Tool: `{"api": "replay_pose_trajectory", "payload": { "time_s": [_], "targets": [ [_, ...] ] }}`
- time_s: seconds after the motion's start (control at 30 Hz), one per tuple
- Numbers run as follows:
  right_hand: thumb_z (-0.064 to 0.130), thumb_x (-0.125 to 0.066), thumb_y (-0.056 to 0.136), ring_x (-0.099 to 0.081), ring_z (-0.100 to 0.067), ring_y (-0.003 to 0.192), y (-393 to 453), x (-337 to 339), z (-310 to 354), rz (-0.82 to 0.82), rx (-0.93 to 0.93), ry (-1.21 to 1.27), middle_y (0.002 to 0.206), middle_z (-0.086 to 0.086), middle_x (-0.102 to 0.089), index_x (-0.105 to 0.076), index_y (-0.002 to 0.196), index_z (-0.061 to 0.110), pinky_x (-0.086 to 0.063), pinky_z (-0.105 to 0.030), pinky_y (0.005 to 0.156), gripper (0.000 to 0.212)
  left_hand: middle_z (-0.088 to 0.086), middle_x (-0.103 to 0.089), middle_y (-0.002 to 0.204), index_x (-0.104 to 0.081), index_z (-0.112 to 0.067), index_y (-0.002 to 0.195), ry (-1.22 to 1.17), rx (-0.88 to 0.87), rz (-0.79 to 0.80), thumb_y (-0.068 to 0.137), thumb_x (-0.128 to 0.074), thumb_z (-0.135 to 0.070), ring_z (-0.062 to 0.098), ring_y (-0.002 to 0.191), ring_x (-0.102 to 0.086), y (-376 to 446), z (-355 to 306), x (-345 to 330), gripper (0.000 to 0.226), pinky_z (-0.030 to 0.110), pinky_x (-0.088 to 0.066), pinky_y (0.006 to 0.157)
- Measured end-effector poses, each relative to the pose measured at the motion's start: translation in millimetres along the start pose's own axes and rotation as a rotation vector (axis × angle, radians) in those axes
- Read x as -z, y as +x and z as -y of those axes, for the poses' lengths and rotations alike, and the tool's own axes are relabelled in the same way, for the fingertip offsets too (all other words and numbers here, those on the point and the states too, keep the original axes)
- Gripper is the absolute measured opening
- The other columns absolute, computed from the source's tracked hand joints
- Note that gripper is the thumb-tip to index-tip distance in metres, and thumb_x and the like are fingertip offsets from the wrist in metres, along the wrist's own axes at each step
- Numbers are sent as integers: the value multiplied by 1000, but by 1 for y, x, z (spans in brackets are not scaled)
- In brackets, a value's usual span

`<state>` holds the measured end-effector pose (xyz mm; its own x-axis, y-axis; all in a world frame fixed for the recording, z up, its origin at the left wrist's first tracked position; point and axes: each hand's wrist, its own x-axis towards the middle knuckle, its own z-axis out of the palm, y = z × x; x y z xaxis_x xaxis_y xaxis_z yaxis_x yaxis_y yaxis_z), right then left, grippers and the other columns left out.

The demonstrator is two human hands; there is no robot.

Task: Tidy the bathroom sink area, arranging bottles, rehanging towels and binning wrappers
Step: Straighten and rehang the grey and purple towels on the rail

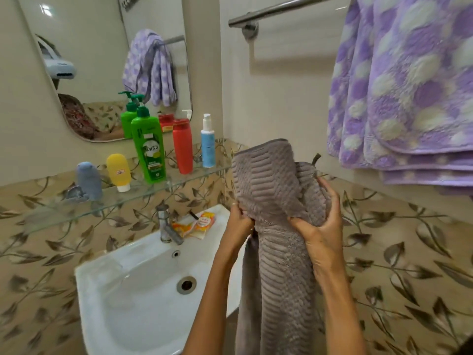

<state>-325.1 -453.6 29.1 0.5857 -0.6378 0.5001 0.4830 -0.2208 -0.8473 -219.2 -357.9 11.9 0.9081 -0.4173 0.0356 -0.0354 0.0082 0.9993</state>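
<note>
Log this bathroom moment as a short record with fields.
hands: left hand and right hand both grip the grey towel
rail: purple towel hung on the towel rail
shelf: five bottles upright on the glass shelf
sink: orange wrappers on the sink rim beside the tap

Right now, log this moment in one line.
both hands grip grey towel | rail part free | wrappers on sink

On the glass shelf stand five bottles. Right of the shelf are two towels: one grey towel, one purple towel. Below the shelf lie two wrappers.
</note>
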Motion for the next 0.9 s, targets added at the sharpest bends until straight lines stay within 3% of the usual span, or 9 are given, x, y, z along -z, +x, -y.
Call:
{"api": "replay_pose_trajectory", "payload": {
  "time_s": [0.07, 0.13, 0.23, 0.37, 0.43, 0.53, 0.7, 0.8, 0.9],
  "targets": [
    [2, -78, 67, -59, 8, 102, -6, -11, 2, -47, 69, -124, 114, 23, -56, -43, 121, 46, -48, -4, 78, 79, -6, -54, 112, -26, -20, 140, -56, -101, 143, 87, -56, -3, 8, 97, -57, -2, -6, 10, 64, 14, -53, 68],
    [7, -78, 69, -58, 6, 96, -11, -19, 8, -81, 138, -322, 107, 19, -55, -36, 127, 50, -47, -3, 71, 83, -5, -59, 120, -34, -31, 136, -231, -87, 348, 76, -70, -18, 13, 106, -60, -10, -16, 22, 72, 28, -58, 74],
    [4, -74, 70, -50, -13, 93, -17, -31, 17, 40, 284, -674, 102, 8, -42, -24, 134, 53, -45, -13, 70, 95, -1, -70, 113, -54, -20, 122, -450, -57, 502, 59, -80, -37, 16, 103, -66, -22, -23, 27, 71, 39, -58, 73],
    [-3, -62, 70, -44, -10, 118, -26, -39, 24, 354, 219, -565, 121, 9, -37, -11, 140, 51, -41, -15, 96, 101, 1, -75, 82, -67, -12, 95, -603, -119, 208, 72, -64, -16, 14, 76, -71, -29, -26, 7, 24, 25, -56, 62],
    [1, -62, 75, -42, -4, 128, -26, -33, 26, 489, 73, -341, 140, 7, -38, -11, 139, 52, -40, -28, 107, 96, 3, -72, 78, -66, -8, 96, -604, -180, 50, 78, -59, -7, 17, 73, -69, -32, -23, 0, 19, 29, -57, 65],
    [13, -62, 80, -47, 3, 125, -30, -23, 27, 526, -1, -152, 141, 8, -46, -23, 135, 51, -43, -16, 101, 77, 20, -67, 95, -62, 3, 106, -622, -179, -20, 75, -59, -9, 31, 89, -66, -40, -20, -8, 34, 42, -54, 80],
    [36, -64, 79, -67, 4, 85, -33, -16, 27, 257, 4, -183, 91, 15, -72, -46, 108, 43, -49, -7, 71, 35, 24, -61, 96, -57, 10, 109, -687, -106, -122, 83, -54, -3, 34, 84, -61, -48, -18, -19, 29, 36, -55, 69],
    [40, -65, 81, -57, -4, 52, -34, -18, 26, -22, 74, -237, 66, 3, -69, -48, 93, 34, -42, -9, 51, 21, 28, -62, 104, -53, 12, 115, -672, -73, -166, 83, -55, -3, 38, 91, -63, -49, -16, -17, 35, 40, -55, 74],
    [35, -68, 80, -57, -3, 53, -34, -22, 25, -323, 117, -248, 57, 2, -61, -46, 82, 32, -41, -8, 52, 22, 23, -66, 108, -56, 6, 117, -657, -69, -195, 82, -58, -2, 36, 93, -65, -49, -16, -13, 35, 39, -58, 74]
  ]
}}
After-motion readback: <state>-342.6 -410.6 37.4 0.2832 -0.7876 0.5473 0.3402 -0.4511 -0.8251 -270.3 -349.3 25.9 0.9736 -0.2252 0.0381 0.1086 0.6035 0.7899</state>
